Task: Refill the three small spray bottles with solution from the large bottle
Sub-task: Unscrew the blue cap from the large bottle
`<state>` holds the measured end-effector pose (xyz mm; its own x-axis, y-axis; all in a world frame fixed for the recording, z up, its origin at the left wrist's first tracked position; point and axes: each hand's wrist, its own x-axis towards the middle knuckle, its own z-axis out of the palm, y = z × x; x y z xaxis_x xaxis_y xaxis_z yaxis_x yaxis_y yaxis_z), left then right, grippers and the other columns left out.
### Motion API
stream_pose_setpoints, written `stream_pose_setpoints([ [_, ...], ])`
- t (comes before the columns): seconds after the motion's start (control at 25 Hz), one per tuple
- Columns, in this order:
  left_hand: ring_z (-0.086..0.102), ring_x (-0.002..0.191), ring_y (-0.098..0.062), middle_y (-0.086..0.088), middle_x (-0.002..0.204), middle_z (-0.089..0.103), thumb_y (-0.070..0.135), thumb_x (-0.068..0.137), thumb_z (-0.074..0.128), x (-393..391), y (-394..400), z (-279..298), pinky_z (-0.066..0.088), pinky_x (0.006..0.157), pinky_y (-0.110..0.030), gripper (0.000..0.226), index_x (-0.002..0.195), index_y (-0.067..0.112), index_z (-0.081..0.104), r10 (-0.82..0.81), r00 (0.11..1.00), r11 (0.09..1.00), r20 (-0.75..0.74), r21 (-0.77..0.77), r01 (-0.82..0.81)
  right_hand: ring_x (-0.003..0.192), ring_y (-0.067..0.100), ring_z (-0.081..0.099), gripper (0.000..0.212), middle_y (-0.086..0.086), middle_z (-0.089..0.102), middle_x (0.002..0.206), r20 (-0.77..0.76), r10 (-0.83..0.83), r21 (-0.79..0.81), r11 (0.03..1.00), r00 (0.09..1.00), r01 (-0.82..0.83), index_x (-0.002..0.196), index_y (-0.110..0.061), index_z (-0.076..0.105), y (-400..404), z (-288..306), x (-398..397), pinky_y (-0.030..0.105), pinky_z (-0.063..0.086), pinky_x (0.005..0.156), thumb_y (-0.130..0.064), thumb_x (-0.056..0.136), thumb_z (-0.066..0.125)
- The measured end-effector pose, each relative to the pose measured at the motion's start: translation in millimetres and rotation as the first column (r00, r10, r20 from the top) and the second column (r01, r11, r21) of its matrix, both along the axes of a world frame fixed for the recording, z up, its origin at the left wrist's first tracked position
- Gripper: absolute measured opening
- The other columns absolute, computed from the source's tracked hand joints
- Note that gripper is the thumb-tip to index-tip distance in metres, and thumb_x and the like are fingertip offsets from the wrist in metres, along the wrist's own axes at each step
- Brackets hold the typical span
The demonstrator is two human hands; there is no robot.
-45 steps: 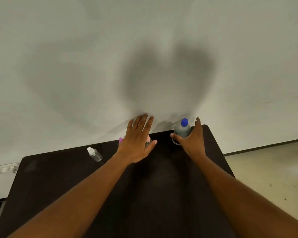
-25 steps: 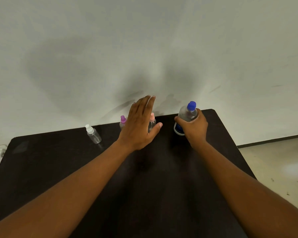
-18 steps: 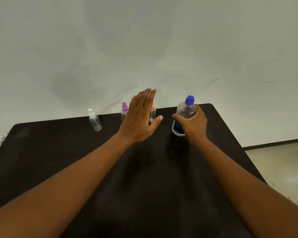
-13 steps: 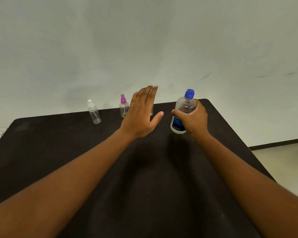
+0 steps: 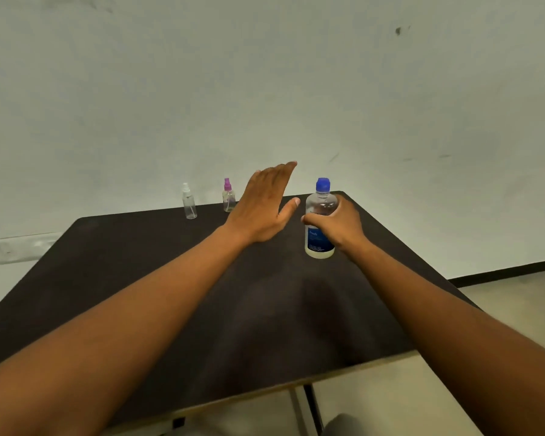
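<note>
Dark brown table (image 5: 265,309) with a pale front edge, plain off-white wall (image 5: 265,89) behind it, black skirting board (image 5: 501,273) at right, light floor (image 5: 516,297) beneath

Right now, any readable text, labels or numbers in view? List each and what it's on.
"Fresh": my best reading of the white word on the blue label of the large bottle, held by the right hand; blurred, so uncertain.
Small white lines lower on that label: too small to read.
White-capped spray bottle and pink-capped spray bottle: no text visible.
Wall and table: none.
</note>
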<state>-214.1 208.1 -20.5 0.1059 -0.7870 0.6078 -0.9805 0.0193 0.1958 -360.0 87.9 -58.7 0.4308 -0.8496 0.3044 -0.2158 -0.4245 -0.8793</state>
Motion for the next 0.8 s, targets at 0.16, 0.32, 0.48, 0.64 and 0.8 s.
stream_pose_setpoints([
  [0.16,0.046,0.139,-0.022,-0.003,0.155,0.046,0.032,0.104,0.052,-21.8,18.8,39.0,0.039,0.116,-0.043,0.054,0.155,0.024,0.035,-0.010,0.992,1.000,-0.123,0.018,0.013,0.101,0.021,0.066,0.053,-0.002,0.066,0.112,-0.029,0.000,0.004,1.000,1.000,0.000,0.119,-0.024,0.056,26.8,11.4,-17.8,0.037,0.055,0.092,-0.027,0.074,0.083],
  [0.32,0.060,0.113,-0.014,0.001,0.131,0.064,0.016,0.101,0.056,-26.3,12.1,59.0,0.053,0.099,-0.035,0.042,0.141,0.027,0.055,-0.102,0.976,0.993,-0.193,0.041,0.112,0.103,0.023,0.067,0.059,0.002,0.067,0.115,-0.044,0.006,0.000,1.000,0.999,-0.006,0.124,-0.020,0.056,36.0,23.2,-15.2,0.040,0.057,0.093,-0.028,0.073,0.084],
  [0.48,0.062,0.113,-0.013,0.000,0.132,0.066,0.000,0.100,0.054,-34.3,0.1,72.0,0.054,0.095,-0.029,0.043,0.135,0.024,0.064,-0.138,0.960,0.983,-0.243,0.084,0.163,0.103,0.023,0.066,0.063,0.001,0.065,0.117,-0.051,0.013,-0.005,1.000,0.999,-0.013,0.129,-0.018,0.055,32.7,27.3,-11.9,0.039,0.056,0.093,-0.028,0.074,0.084],
  [0.64,0.060,0.117,-0.012,-0.001,0.138,0.064,-0.005,0.099,0.054,-33.4,-14.1,78.5,0.051,0.092,-0.025,0.045,0.132,0.023,0.068,-0.116,0.957,0.978,-0.264,0.137,0.157,0.105,0.022,0.064,0.066,0.000,0.064,0.118,-0.065,0.014,-0.002,1.000,0.998,-0.014,0.131,-0.018,0.054,22.5,27.7,-10.9,0.041,0.055,0.095,-0.028,0.074,0.085],
  [0.8,0.059,0.114,-0.009,-0.003,0.134,0.067,-0.007,0.097,0.056,-30.1,-27.8,83.0,0.042,0.090,-0.020,0.044,0.129,0.020,0.070,-0.133,0.957,0.971,-0.256,0.161,0.178,0.104,0.022,0.066,0.065,0.000,0.066,0.117,-0.064,0.031,0.002,1.000,0.997,-0.031,0.129,-0.019,0.055,12.1,28.5,-6.8,0.038,0.056,0.093,-0.028,0.072,0.085],
])
